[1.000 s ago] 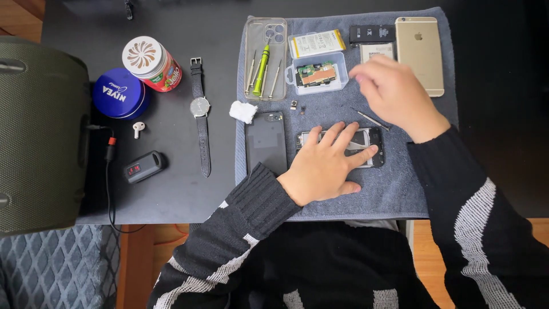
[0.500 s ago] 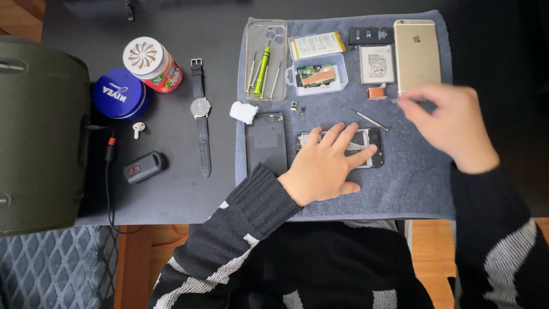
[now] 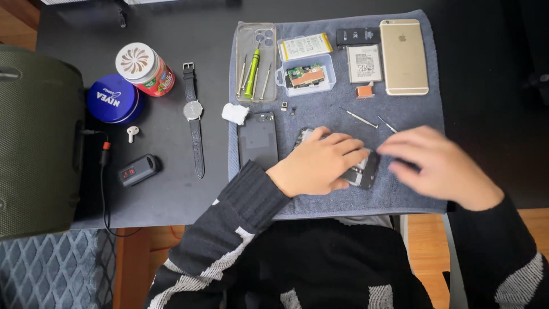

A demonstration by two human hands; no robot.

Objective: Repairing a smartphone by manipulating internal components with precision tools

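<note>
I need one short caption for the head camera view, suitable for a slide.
Left hand pressing down an opened phone on a grey towel, right hand beside it.

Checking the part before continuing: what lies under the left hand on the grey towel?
Under the left hand lies an opened dark phone body, its exposed insides showing at the right end on the grey towel. The palm covers the rest.
</note>
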